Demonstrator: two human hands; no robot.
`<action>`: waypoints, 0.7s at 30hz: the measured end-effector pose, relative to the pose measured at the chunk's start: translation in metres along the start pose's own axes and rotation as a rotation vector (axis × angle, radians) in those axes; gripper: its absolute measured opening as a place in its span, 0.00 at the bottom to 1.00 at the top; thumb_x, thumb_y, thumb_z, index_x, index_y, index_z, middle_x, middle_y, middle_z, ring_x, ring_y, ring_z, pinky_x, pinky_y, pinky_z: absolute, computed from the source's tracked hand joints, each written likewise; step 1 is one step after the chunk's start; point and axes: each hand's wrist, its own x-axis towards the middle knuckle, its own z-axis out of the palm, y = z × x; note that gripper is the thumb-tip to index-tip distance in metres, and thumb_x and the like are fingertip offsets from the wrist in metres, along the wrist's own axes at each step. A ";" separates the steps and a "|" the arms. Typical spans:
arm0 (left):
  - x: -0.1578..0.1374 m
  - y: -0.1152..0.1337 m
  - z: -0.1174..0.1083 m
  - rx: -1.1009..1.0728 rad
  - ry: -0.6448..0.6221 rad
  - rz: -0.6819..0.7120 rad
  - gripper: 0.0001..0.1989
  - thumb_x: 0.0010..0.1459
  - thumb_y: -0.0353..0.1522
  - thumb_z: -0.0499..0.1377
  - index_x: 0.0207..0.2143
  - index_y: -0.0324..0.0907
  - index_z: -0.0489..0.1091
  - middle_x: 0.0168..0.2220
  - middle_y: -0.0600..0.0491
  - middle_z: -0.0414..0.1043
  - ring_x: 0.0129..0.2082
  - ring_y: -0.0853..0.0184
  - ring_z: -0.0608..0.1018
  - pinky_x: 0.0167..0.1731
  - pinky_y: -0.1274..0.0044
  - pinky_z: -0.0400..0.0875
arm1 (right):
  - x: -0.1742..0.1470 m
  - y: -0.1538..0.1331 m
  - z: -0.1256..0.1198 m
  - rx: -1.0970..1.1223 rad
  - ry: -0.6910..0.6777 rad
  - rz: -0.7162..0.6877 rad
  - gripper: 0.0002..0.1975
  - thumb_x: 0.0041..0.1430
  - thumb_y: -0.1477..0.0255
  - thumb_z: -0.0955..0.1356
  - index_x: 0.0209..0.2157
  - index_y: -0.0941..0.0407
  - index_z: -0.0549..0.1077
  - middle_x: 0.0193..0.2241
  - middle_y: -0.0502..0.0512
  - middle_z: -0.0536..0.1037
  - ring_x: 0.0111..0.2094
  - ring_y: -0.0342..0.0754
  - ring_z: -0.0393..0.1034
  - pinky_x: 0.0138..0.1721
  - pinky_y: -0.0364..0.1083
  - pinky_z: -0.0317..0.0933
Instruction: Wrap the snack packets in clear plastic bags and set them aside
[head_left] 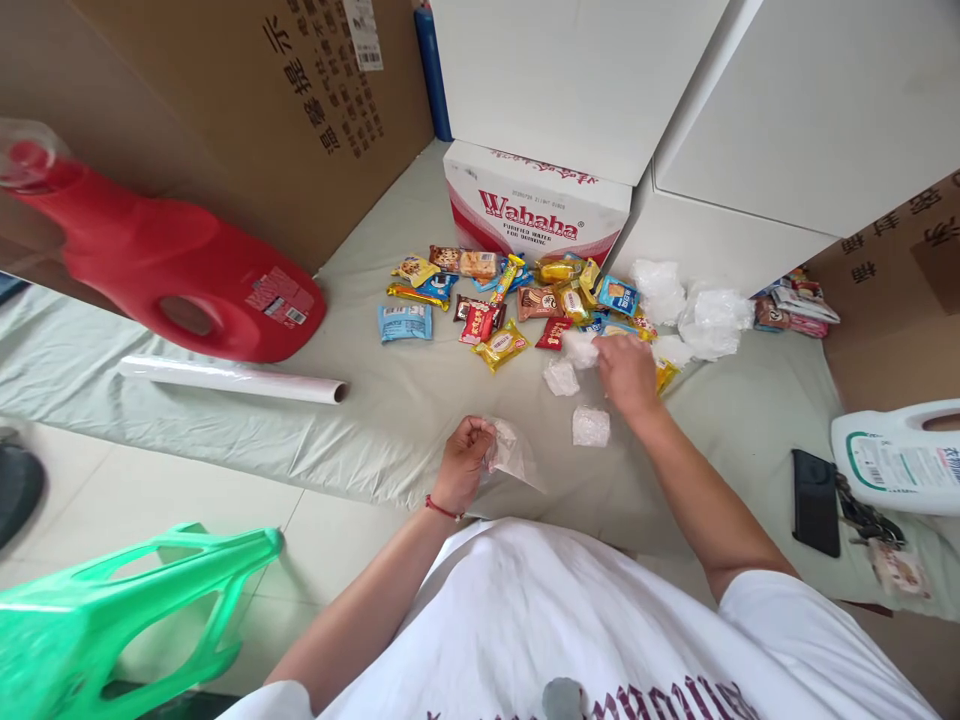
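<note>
My left hand point(465, 465) is closed, pinching a thin clear plastic bag point(514, 455) that hangs open-looking to its right. Further right, my right hand point(628, 372) reaches over the snack pile with its fingers curled down on a small white plastic-wrapped packet point(580, 348); the fingertips are partly hidden. Two similar bubble-wrapped packets, one point(561, 377) beside that hand and another point(591, 426) nearer me, lie on the cloth. Around them are wrapped snacks: a yellow packet point(502, 346), a red packet point(478, 323) and a light blue packet point(405, 323).
Crumpled clear plastic point(712, 320) lies right of the pile, before white cabinets. Behind stands a Wahaha carton point(536, 205). At left are a red detergent bottle point(195, 260), a film roll point(232, 380) and a green stool point(82, 620). A phone point(816, 502) and white jug point(900, 455) lie right.
</note>
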 end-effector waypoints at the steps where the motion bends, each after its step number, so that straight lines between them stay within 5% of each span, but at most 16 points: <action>1: 0.000 0.000 0.000 0.001 -0.015 0.002 0.16 0.51 0.43 0.68 0.31 0.44 0.67 0.19 0.64 0.60 0.16 0.76 0.60 0.16 0.80 0.55 | 0.003 0.009 -0.006 0.022 0.058 0.024 0.19 0.69 0.74 0.59 0.52 0.56 0.77 0.47 0.64 0.78 0.49 0.59 0.66 0.51 0.54 0.57; 3: 0.000 0.000 0.001 0.001 -0.026 0.008 0.17 0.51 0.44 0.69 0.31 0.44 0.67 0.19 0.64 0.60 0.15 0.76 0.60 0.16 0.80 0.56 | 0.007 0.020 -0.013 0.048 0.069 0.012 0.20 0.68 0.75 0.59 0.54 0.57 0.77 0.48 0.64 0.77 0.50 0.59 0.66 0.52 0.53 0.58; 6: 0.001 -0.003 0.003 -0.002 -0.019 0.032 0.17 0.51 0.45 0.69 0.31 0.44 0.67 0.18 0.64 0.60 0.16 0.76 0.60 0.16 0.80 0.56 | 0.006 0.007 -0.004 0.046 -0.193 -0.167 0.21 0.69 0.68 0.63 0.59 0.57 0.73 0.52 0.65 0.76 0.53 0.60 0.65 0.53 0.52 0.59; 9: 0.000 -0.008 0.002 0.021 -0.013 0.065 0.17 0.52 0.45 0.68 0.32 0.44 0.68 0.19 0.63 0.61 0.17 0.75 0.61 0.17 0.80 0.58 | -0.003 -0.026 0.017 -0.018 -0.357 -0.228 0.33 0.65 0.58 0.69 0.66 0.60 0.65 0.58 0.69 0.71 0.57 0.64 0.63 0.53 0.53 0.60; 12: -0.001 -0.012 -0.002 0.050 0.002 0.080 0.17 0.52 0.45 0.68 0.32 0.44 0.68 0.21 0.62 0.63 0.18 0.75 0.62 0.19 0.80 0.59 | -0.012 -0.045 0.024 -0.022 -0.358 -0.170 0.21 0.69 0.69 0.65 0.60 0.59 0.71 0.52 0.68 0.75 0.54 0.61 0.66 0.51 0.51 0.61; 16: -0.001 -0.012 -0.005 0.048 0.004 0.080 0.16 0.52 0.45 0.68 0.33 0.45 0.69 0.22 0.62 0.64 0.19 0.75 0.62 0.20 0.81 0.59 | -0.010 -0.008 -0.002 0.128 -0.080 -0.104 0.18 0.70 0.73 0.61 0.57 0.54 0.73 0.51 0.62 0.76 0.54 0.56 0.67 0.53 0.50 0.61; 19: -0.002 -0.008 -0.002 0.067 -0.016 0.066 0.16 0.52 0.44 0.68 0.32 0.45 0.69 0.21 0.62 0.62 0.17 0.76 0.61 0.17 0.81 0.56 | 0.009 0.055 -0.030 0.119 0.318 0.078 0.20 0.70 0.70 0.61 0.61 0.56 0.71 0.54 0.66 0.73 0.57 0.59 0.64 0.58 0.55 0.57; 21: -0.002 -0.007 0.000 0.091 -0.030 0.062 0.16 0.52 0.44 0.68 0.32 0.45 0.69 0.20 0.62 0.61 0.16 0.76 0.61 0.16 0.80 0.56 | 0.027 0.099 -0.041 0.079 0.421 0.224 0.22 0.71 0.70 0.61 0.61 0.61 0.70 0.54 0.71 0.72 0.58 0.60 0.61 0.60 0.56 0.54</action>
